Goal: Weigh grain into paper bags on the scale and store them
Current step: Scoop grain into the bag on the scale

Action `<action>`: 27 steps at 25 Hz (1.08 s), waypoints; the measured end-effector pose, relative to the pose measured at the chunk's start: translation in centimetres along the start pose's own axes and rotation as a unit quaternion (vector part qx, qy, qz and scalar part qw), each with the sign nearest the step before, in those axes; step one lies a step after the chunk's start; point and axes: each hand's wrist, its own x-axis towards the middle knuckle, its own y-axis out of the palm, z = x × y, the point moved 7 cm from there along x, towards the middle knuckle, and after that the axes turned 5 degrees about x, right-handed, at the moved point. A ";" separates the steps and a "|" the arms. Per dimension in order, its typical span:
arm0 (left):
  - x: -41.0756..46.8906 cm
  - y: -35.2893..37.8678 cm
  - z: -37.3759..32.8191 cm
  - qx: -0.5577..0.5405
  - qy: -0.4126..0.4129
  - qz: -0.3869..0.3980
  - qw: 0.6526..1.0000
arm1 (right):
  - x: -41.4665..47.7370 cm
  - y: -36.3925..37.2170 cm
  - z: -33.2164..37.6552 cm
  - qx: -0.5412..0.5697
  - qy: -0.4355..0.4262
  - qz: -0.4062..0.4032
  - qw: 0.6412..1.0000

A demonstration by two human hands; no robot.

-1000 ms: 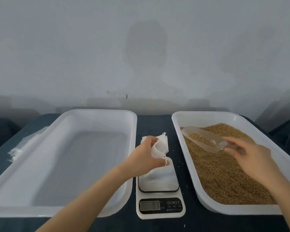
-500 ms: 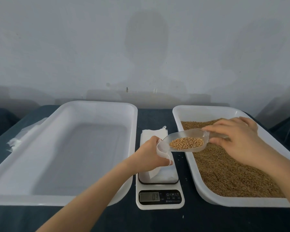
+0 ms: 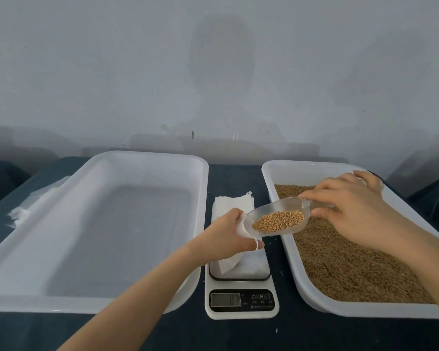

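My left hand (image 3: 227,236) holds a small white paper bag (image 3: 228,264) upright on the white digital scale (image 3: 241,297), its mouth held open. My right hand (image 3: 352,211) grips the handle of a clear plastic scoop (image 3: 276,221) loaded with brown grain. The scoop's tip touches the bag's mouth, tilted down toward it. On the right, a white tray (image 3: 271,178) holds a bed of grain (image 3: 352,269). The scale display shows a low reading.
A large white tray (image 3: 147,158) with nothing in it lies to the left of the scale. A stack of flat white bags (image 3: 228,201) lies behind the scale. Crumpled clear plastic (image 3: 31,206) sits at the far left on the dark blue tabletop. A grey wall stands behind.
My right hand lifted the loaded scoop out of the grain tray and swung it left to the bag's mouth. My left hand lowered the bag onto the scale.
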 end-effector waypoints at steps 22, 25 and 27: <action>1.0 0.1 0.0 0.045 0.006 0.000 0.999 | 1.9 -1.9 4.1 -0.142 -0.076 0.020 0.987; 1.0 -0.1 -0.1 0.043 0.004 -0.011 0.999 | 2.2 -2.3 5.1 -0.167 -0.090 0.015 0.982; 0.9 -0.1 0.0 0.044 0.004 -0.017 0.999 | 2.3 -2.4 6.2 -0.205 -0.118 -0.010 0.972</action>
